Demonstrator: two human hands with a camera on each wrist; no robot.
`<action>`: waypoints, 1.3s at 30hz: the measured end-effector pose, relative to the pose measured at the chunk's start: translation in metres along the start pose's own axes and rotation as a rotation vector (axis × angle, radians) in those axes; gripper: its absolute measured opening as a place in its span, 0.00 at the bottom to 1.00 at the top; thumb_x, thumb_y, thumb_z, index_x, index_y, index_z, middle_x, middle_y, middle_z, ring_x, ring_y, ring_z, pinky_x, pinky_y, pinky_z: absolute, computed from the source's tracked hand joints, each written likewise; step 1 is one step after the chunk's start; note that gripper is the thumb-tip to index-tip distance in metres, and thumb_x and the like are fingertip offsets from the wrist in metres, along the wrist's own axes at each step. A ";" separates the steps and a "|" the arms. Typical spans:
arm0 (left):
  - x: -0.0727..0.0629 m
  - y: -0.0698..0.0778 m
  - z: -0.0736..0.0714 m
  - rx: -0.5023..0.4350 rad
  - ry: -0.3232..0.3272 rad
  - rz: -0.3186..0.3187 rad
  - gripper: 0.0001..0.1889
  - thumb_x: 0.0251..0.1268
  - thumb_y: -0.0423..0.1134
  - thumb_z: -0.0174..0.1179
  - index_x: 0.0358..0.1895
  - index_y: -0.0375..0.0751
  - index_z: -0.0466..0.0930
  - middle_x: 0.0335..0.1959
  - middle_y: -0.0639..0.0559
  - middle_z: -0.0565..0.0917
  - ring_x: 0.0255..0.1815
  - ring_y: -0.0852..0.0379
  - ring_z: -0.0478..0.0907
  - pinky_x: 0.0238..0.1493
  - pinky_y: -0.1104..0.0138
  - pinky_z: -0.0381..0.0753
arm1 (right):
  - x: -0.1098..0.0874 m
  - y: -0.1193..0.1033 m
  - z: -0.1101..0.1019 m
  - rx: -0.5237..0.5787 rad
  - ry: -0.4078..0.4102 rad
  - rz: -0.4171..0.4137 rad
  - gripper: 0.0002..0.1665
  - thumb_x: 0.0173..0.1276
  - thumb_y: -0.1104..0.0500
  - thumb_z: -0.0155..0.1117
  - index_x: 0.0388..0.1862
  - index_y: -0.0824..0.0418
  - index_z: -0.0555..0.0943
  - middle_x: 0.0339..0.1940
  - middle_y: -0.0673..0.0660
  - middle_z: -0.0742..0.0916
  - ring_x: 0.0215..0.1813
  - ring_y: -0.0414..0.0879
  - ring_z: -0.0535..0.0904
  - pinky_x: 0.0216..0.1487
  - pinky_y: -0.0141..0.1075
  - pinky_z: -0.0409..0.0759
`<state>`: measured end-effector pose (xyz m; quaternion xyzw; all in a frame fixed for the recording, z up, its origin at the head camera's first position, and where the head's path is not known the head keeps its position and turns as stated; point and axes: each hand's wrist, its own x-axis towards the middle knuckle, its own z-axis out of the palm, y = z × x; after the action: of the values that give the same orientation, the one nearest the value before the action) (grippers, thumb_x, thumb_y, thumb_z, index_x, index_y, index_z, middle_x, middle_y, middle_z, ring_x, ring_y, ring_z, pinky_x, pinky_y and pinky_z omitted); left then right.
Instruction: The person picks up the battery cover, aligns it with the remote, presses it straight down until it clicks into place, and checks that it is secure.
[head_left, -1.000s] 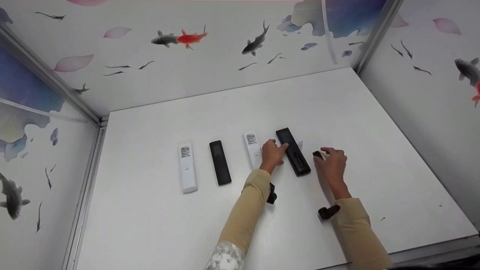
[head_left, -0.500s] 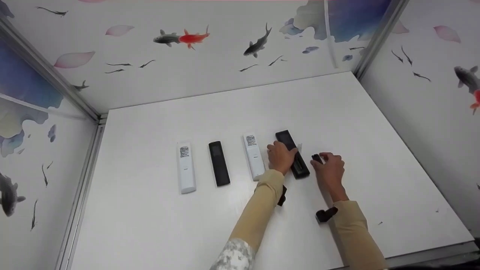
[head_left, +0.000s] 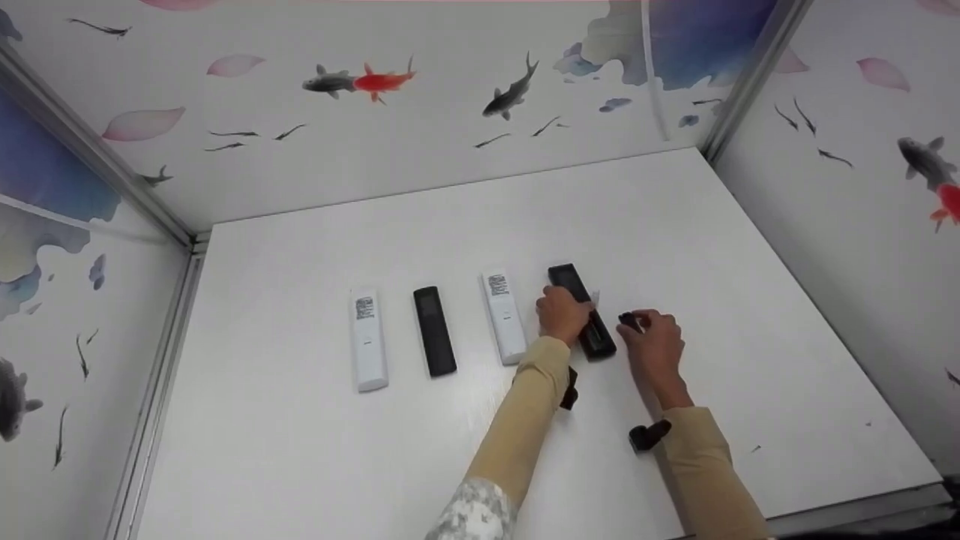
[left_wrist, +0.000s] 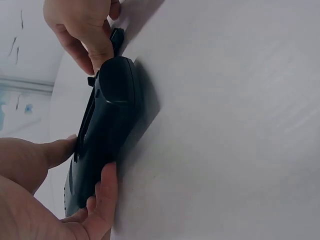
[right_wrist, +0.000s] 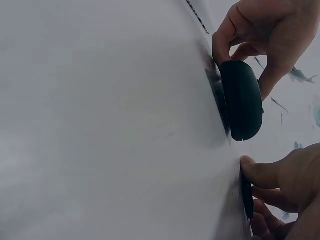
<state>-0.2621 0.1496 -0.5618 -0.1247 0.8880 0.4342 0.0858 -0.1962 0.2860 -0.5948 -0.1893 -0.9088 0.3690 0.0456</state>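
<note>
A black remote control (head_left: 598, 341) lies face down on the white table, its battery compartment uncovered in the head view. My left hand (head_left: 562, 313) grips it across the middle, thumb at one long side and fingers at the other; the left wrist view shows the remote's rounded end (left_wrist: 116, 82) beyond the fingers. To its right, my right hand (head_left: 654, 343) pinches a small black battery cover (head_left: 630, 321) between thumb and fingers. The right wrist view shows this thin cover (right_wrist: 247, 195) edge-on, close over the table and apart from the remote. Fingers partly hide both things.
Left of the hands lie a white remote (head_left: 504, 319), a second black remote (head_left: 435, 331) and another white remote (head_left: 369, 345), spaced in a row. A small pale piece (head_left: 595, 297) shows beside the gripped remote. Patterned panels (head_left: 450, 97) wall the table's back and sides.
My left hand has moved right from the remote's left edge and now grips it across the middle, uncovering the nearer white remote. My right hand keeps the battery cover in nearly the same place.
</note>
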 end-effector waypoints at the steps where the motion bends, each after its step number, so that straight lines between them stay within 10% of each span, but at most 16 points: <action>1: 0.000 0.000 -0.001 -0.012 0.000 -0.003 0.31 0.56 0.44 0.74 0.56 0.27 0.73 0.46 0.36 0.82 0.50 0.45 0.79 0.52 0.56 0.80 | 0.000 0.000 0.000 -0.003 0.000 -0.004 0.26 0.71 0.54 0.66 0.61 0.68 0.78 0.54 0.69 0.80 0.57 0.64 0.75 0.59 0.58 0.69; 22: 0.010 -0.013 -0.013 -0.316 -0.148 -0.035 0.24 0.64 0.42 0.68 0.59 0.37 0.72 0.50 0.41 0.83 0.49 0.50 0.82 0.53 0.59 0.80 | 0.004 -0.003 -0.004 -0.239 0.021 -0.169 0.19 0.75 0.57 0.55 0.40 0.73 0.85 0.38 0.70 0.84 0.41 0.62 0.82 0.42 0.53 0.79; 39: 0.015 -0.025 -0.013 -0.497 -0.208 0.007 0.19 0.62 0.39 0.68 0.55 0.46 0.77 0.41 0.47 0.88 0.35 0.57 0.82 0.34 0.65 0.80 | 0.009 -0.007 -0.017 0.011 -0.032 -0.135 0.18 0.74 0.66 0.55 0.59 0.73 0.78 0.48 0.74 0.87 0.47 0.63 0.84 0.39 0.38 0.78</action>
<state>-0.2697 0.1224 -0.5764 -0.0936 0.7410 0.6496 0.1421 -0.2025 0.2962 -0.5778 -0.1212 -0.9180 0.3732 0.0569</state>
